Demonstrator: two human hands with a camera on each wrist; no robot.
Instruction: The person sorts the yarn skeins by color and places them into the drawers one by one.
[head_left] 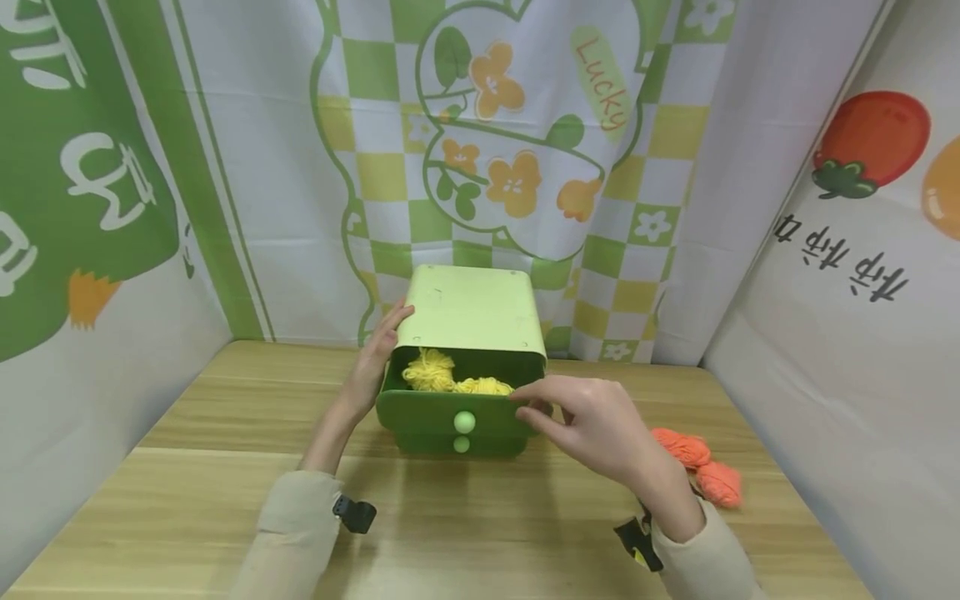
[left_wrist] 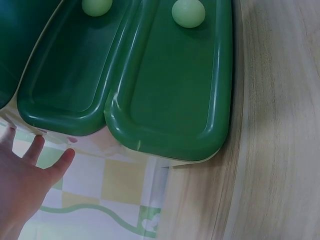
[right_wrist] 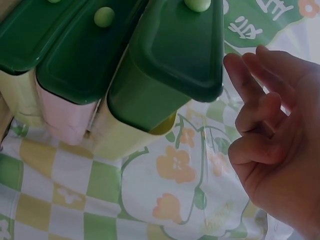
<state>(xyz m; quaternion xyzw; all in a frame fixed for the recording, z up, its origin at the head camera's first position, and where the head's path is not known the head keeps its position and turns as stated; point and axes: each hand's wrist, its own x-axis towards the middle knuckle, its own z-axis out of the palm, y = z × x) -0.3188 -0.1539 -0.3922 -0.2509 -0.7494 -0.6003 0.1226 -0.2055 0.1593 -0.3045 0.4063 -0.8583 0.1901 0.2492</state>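
Note:
A small chest point(head_left: 472, 308) with a pale green top stands at the middle back of the table. Its top drawer point(head_left: 420, 410), dark green with a round light green knob point(head_left: 464, 422), is pulled out. Inside lie two bundles of yellow yarn point(head_left: 429, 372), the right one partly hidden by the drawer front. My left hand point(head_left: 372, 358) rests along the chest's left side with fingers extended. At the drawer front's upper right corner are the fingertips of my right hand point(head_left: 592, 421); its lower fingers are bent, holding nothing in the right wrist view.
Lower drawers show below, one with a green knob point(head_left: 461, 444). Orange-red yarn bundles point(head_left: 720, 484) lie on the wooden table point(head_left: 465, 533), right of my right forearm. A printed curtain point(head_left: 277, 167) hangs behind the chest, and more printed cloth encloses both sides.

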